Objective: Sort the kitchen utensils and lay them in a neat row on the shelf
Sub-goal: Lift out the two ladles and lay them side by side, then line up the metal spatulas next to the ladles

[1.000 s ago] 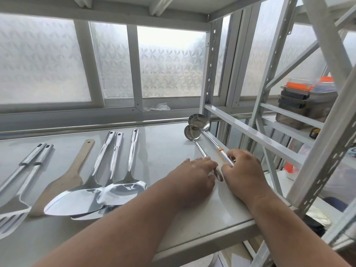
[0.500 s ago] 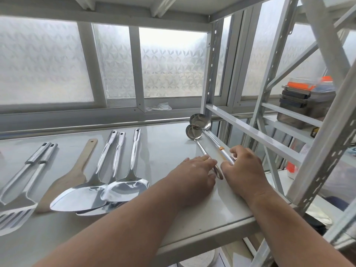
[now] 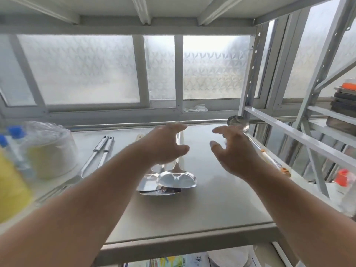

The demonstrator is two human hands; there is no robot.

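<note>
Both hands hover above the grey shelf point(image 3: 221, 209), fingers spread, holding nothing. My left hand point(image 3: 165, 145) floats over the handles of the steel spatulas point(image 3: 173, 182), whose overlapping blades lie mid-shelf. My right hand point(image 3: 231, 151) is raised left of a steel ladle point(image 3: 238, 121) that lies along the shelf's right edge, its orange-marked handle point(image 3: 269, 157) pointing toward me. It partly hides a second ladle. Two slotted turners point(image 3: 100, 153) lie at the left. A wooden spatula's tip point(image 3: 139, 136) peeks out behind my left wrist.
At the left stand a yellow bottle point(image 3: 11, 189), blue-capped bottles point(image 3: 13, 132) and a plastic-wrapped tub point(image 3: 50, 149), all blurred. White rack posts and a rail point(image 3: 289, 132) border the shelf on the right. Stacked containers point(image 3: 342, 105) sit on the neighbouring rack. Frosted windows lie behind.
Both hands have let go of the ladle handles and lifted off the shelf, spreading open. The view has swung left, bringing the bottles and tub into sight.
</note>
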